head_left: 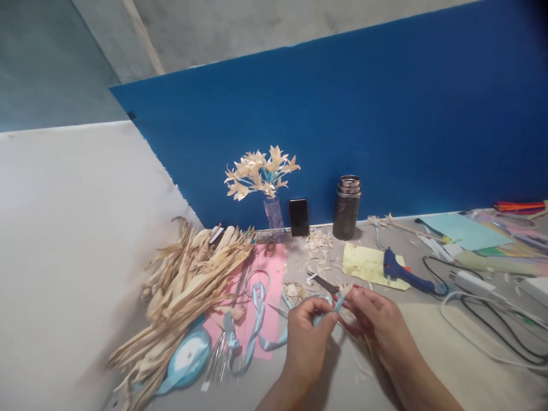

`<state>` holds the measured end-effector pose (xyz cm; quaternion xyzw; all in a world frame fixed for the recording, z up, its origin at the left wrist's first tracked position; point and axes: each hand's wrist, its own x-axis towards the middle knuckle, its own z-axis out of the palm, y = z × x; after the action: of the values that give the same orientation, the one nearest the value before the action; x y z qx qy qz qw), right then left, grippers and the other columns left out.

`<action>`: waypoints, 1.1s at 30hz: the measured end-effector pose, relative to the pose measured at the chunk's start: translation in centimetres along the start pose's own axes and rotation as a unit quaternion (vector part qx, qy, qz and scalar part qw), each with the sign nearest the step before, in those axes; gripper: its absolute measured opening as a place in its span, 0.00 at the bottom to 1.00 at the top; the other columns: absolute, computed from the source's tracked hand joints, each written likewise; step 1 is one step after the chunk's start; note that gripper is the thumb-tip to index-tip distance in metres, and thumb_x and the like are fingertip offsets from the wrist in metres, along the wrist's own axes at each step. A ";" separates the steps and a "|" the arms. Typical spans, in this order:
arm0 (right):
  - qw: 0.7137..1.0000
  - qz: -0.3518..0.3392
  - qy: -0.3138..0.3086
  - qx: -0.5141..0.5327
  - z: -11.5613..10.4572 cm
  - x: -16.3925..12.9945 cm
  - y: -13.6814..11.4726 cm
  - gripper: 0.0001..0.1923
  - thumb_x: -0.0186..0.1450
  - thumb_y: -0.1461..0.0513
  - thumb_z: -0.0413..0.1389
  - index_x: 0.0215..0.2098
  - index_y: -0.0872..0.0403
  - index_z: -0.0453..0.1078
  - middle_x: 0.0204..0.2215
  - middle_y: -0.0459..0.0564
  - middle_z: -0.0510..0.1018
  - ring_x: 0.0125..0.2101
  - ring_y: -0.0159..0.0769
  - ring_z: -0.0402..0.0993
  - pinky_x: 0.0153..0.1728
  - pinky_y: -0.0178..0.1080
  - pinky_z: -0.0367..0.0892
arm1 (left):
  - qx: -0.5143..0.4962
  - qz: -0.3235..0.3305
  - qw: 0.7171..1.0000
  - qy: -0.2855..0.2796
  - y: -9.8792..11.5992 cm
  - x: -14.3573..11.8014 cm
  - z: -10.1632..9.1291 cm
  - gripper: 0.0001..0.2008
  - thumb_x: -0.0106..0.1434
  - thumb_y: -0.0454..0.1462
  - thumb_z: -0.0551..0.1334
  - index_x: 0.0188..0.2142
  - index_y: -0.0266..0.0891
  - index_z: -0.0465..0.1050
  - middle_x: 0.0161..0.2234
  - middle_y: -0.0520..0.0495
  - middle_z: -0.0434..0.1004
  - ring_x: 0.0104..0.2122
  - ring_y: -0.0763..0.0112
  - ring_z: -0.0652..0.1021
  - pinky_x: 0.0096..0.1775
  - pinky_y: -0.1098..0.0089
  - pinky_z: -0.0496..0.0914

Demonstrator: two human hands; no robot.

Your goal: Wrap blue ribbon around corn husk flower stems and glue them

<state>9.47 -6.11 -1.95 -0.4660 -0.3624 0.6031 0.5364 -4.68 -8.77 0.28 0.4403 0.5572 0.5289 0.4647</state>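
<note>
My left hand [306, 325] and my right hand [374, 317] meet above the grey table, low in the middle of the view. Both pinch a small husk flower [345, 292] wrapped with a light blue ribbon [274, 339] that trails off to the left over a pink sheet [269, 268]. Red-handled scissors [329, 285] lie partly hidden beneath my fingers. A ribbon spool [188, 357] rests further left.
A heap of dry corn husks [188, 285] fills the left. Against the blue board [342, 131] stand a vase of husk flowers [262, 174], a phone [298, 217] and a dark flask [346, 206]. A blue glue gun [405, 273], cables [483, 311] and coloured papers [466, 231] lie right.
</note>
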 end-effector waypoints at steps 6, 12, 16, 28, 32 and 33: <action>0.987 -0.064 0.057 -0.138 -1.1 -0.6 -1.5 0.20 0.55 0.45 0.66 0.25 0.54 0.77 0.24 0.49 0.78 0.28 0.39 0.69 0.30 0.38 0.65 | -0.056 -0.018 0.998 -0.008 0.2 -0.2 -0.1 0.04 0.49 0.32 0.70 0.23 0.37 0.76 0.24 0.49 0.74 0.28 0.69 0.70 0.34 0.70 0.64; 0.991 -0.055 0.098 -0.073 -1.1 -1.4 -3.0 0.24 0.50 0.44 0.68 0.18 0.53 0.68 0.16 0.46 0.71 0.20 0.33 0.63 0.21 0.35 0.61 | -0.260 -0.167 0.946 -0.096 -0.3 0.1 -0.7 0.16 0.45 0.38 0.76 0.27 0.37 0.70 0.17 0.60 0.61 0.15 0.84 0.53 0.19 0.77 0.46; 0.999 0.024 0.015 0.039 -1.3 -1.0 -1.4 0.23 0.53 0.44 0.67 0.22 0.53 0.68 0.14 0.41 0.65 0.15 0.26 0.54 0.16 0.32 0.53 | -0.393 -0.252 0.866 -0.179 -0.7 0.3 -1.1 0.21 0.43 0.35 0.78 0.31 0.37 0.68 0.23 0.56 0.70 0.15 0.89 0.51 0.18 0.81 0.43; 0.987 0.045 -0.078 0.134 -0.8 -0.8 0.0 0.22 0.56 0.49 0.68 0.21 0.54 0.65 0.15 0.37 0.57 0.17 0.24 0.44 0.17 0.29 0.47 | -0.459 -0.268 0.796 -0.289 -1.3 -0.2 -1.0 0.14 0.53 0.33 0.74 0.29 0.32 0.69 0.27 0.54 0.68 0.15 0.90 0.49 0.16 0.83 0.42; 0.988 0.035 -0.059 0.136 -0.8 -0.8 0.2 0.27 0.59 0.45 0.64 0.18 0.54 0.61 0.15 0.37 0.53 0.17 0.24 0.41 0.16 0.29 0.42 | -0.468 -0.275 0.790 -0.286 -1.3 -0.3 -1.0 0.14 0.53 0.33 0.74 0.29 0.33 0.68 0.28 0.54 0.68 0.15 0.90 0.49 0.16 0.84 0.43; 0.991 0.027 -0.051 0.117 -0.8 -0.9 0.2 0.28 0.59 0.44 0.64 0.17 0.54 0.61 0.15 0.37 0.55 0.17 0.24 0.43 0.16 0.29 0.44 | -0.470 -0.276 0.788 -0.285 -1.3 -0.3 -1.0 0.14 0.53 0.33 0.74 0.29 0.33 0.68 0.28 0.55 0.68 0.15 0.90 0.49 0.17 0.84 0.43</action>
<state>10.10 -7.10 -2.24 -0.3782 -0.3032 0.6785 0.5519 -5.62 -9.33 -0.94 0.1256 0.1798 0.4249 0.8783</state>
